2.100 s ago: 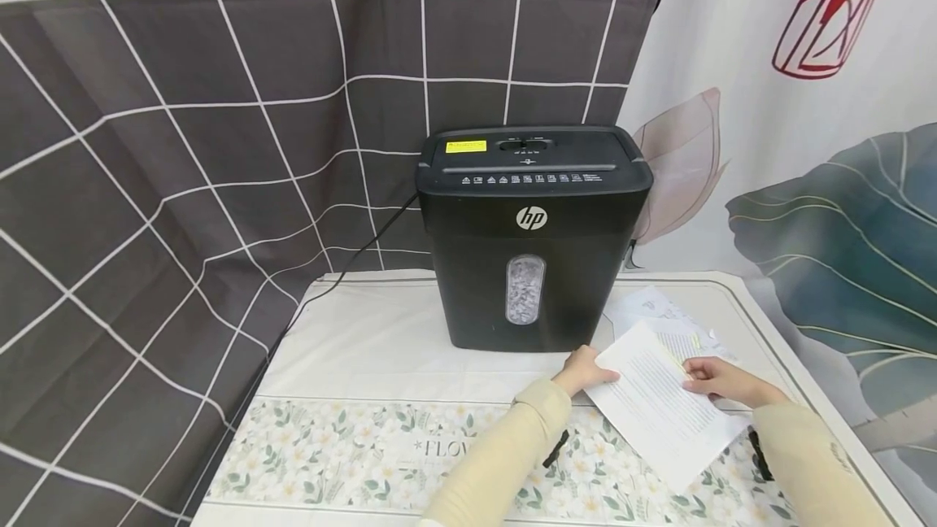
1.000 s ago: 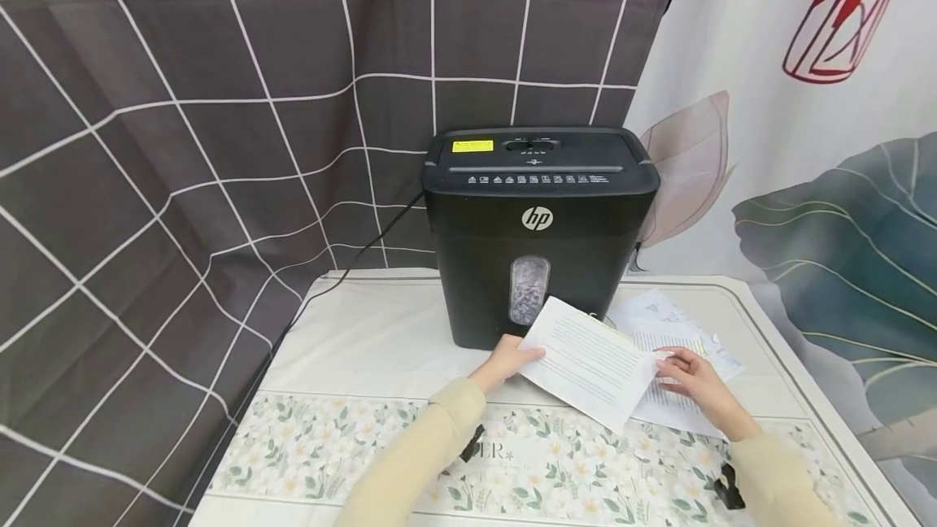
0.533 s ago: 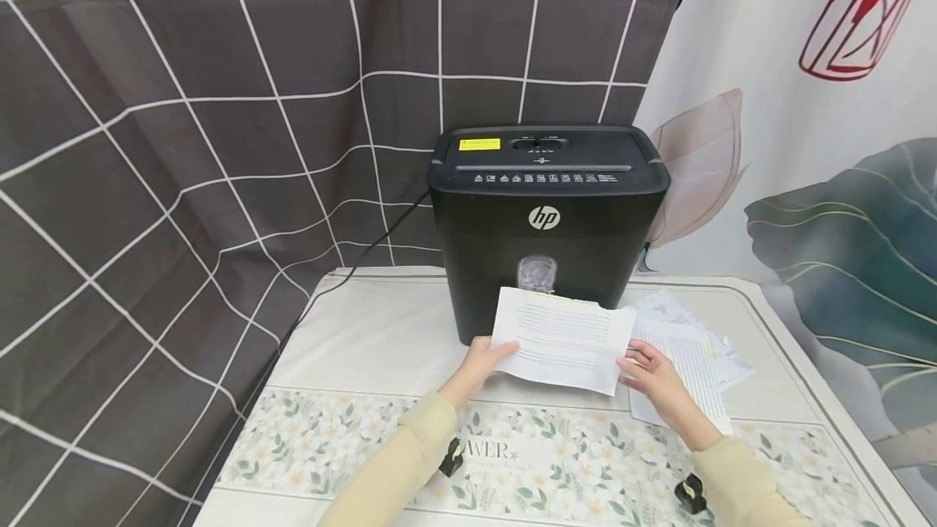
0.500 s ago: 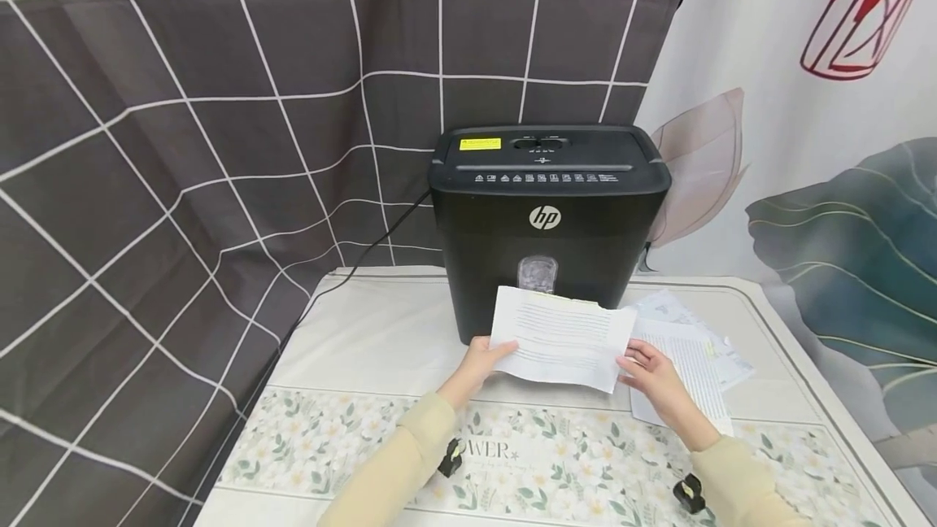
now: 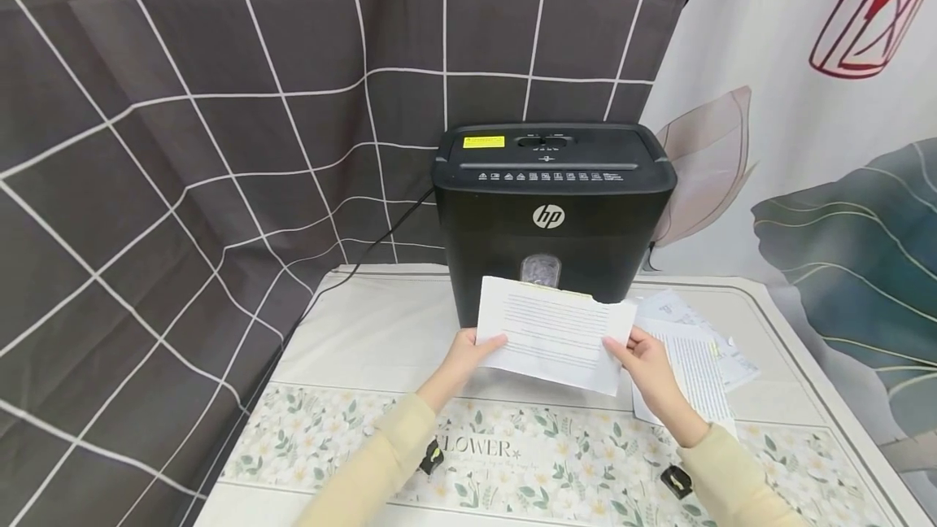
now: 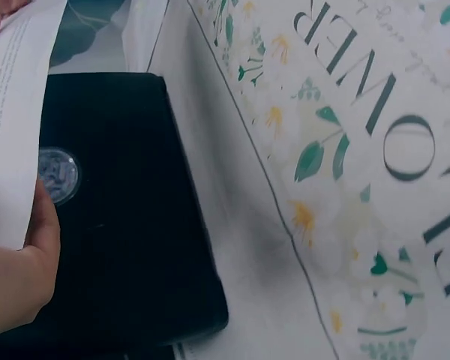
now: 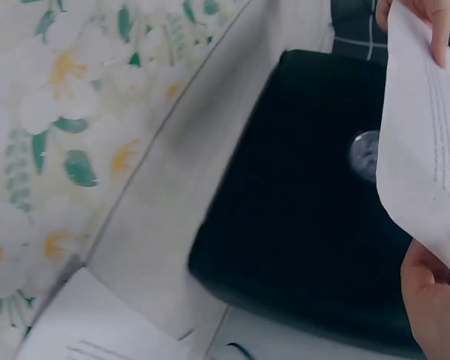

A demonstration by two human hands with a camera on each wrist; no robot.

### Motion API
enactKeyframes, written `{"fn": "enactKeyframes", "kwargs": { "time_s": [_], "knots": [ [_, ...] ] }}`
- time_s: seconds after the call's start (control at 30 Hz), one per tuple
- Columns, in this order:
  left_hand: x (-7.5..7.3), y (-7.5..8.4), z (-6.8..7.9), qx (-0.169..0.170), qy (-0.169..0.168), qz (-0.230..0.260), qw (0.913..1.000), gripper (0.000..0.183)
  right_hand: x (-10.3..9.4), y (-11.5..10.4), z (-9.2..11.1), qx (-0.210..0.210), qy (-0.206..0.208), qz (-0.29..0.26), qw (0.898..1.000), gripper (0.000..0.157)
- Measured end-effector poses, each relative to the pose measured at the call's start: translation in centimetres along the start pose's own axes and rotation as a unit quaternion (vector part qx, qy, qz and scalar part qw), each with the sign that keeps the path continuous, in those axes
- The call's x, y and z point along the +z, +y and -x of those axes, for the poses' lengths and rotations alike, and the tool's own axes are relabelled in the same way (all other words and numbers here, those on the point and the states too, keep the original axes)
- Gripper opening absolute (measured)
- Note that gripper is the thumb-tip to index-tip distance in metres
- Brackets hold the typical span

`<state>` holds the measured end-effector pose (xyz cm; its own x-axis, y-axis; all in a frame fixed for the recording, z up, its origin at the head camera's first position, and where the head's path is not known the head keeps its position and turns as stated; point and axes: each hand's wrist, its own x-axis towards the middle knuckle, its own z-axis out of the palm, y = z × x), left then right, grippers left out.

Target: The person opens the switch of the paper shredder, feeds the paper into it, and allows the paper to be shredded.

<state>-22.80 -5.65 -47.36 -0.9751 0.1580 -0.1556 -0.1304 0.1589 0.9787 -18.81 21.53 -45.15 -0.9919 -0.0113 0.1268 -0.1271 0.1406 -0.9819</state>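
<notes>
A printed sheet of paper (image 5: 552, 332) with a ragged top edge is held up in front of the black HP paper shredder (image 5: 498, 226). My left hand (image 5: 468, 352) pinches its left side, thumb on the printed face and fingers behind. At the opposite side my right hand (image 5: 644, 360) grips the sheet the same way. The paper overlaps the lower part of the shredder's clear window (image 5: 541, 269), which shows shreds inside. In the right wrist view the sheet (image 7: 424, 142) bows slightly between both hands.
More printed papers (image 5: 684, 364) lie on the table at the right, beside the shredder. A black power cord (image 5: 381, 238) runs left from the shredder. The tablecloth (image 5: 366, 340) has a floral band, and a dark grid curtain (image 5: 293, 47) hangs behind.
The sheet has come off the papers at the right, moved left and turned from a slant to nearly level. The right hand has shifted its hold, its thumb now on the front.
</notes>
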Motion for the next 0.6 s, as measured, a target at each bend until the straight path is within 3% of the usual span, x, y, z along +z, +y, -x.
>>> {"fn": "enactKeyframes", "kwargs": {
  "time_s": [0.27,0.47,0.6],
  "knots": [
    [-1.4,1.9,0.6,0.055,0.008,-0.032,0.9979,0.028,0.6,-2.3,0.3,-0.038,0.004,0.006,0.999,0.033],
    [-2.5,5.3,1.4,0.101,0.007,-0.035,0.9943,0.025,0.1,-5.1,-0.2,-0.073,0.007,0.028,0.997,0.024],
    [-3.4,7.1,1.2,0.126,0.001,-0.038,0.9913,0.025,-0.3,-7.3,-1.0,-0.105,-0.01,0.009,0.994,0.018]
  ]
}}
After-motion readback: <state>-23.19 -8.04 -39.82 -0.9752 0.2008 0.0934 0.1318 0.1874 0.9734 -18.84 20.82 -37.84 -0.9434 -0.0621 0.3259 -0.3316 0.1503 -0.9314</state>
